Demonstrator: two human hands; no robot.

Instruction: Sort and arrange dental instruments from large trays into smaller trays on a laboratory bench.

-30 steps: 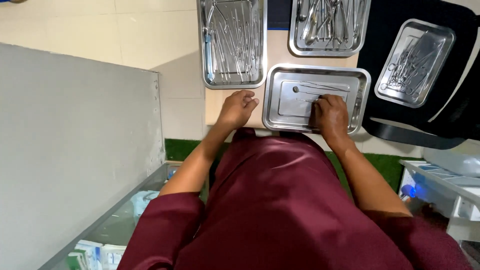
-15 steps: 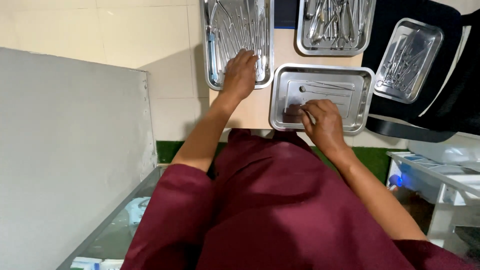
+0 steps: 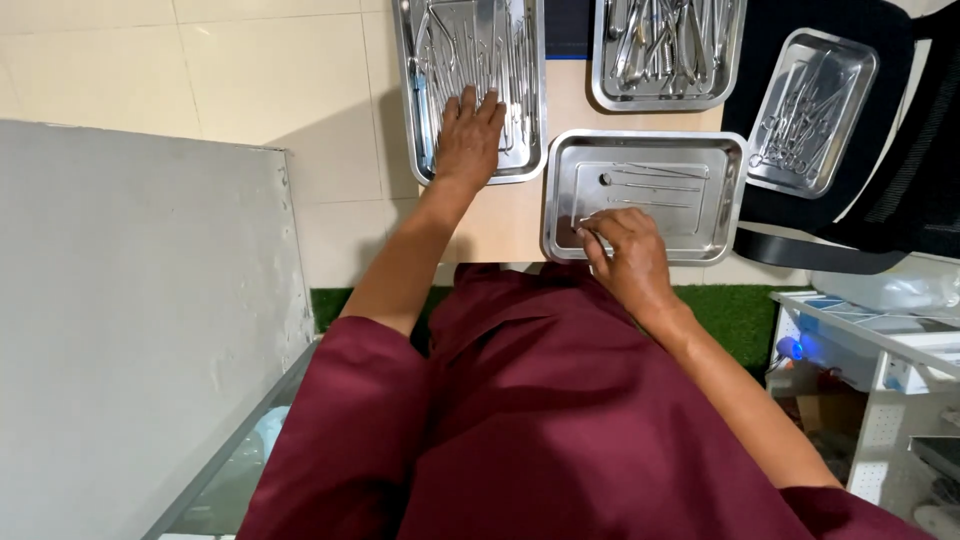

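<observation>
My left hand is flat, fingers spread wide, pressed palm-down on the pile of thin metal instruments in the long steel tray. Nothing is gripped there; the fingers just lie across the tools. That long tray sits just left of the near tray, the shallow square steel one directly in front of me, and I take every place from that one.

My right hand is at the near tray's front left corner, thumb and forefinger pinched narrow on the end of a slim metal probe that lies on the tray floor. The pinch is tight and small; I cannot tell whether the probe is lifted clear or resting. Farther in on the near tray, a few more slender instruments lie in rows, side by side.

Beyond the near tray, a second tray is heaped with scissors and forceps. Right of the near tray, a tilted steel tray of tools rests on a black chair. All three flat trays sit on a pale wooden tabletop.
</observation>
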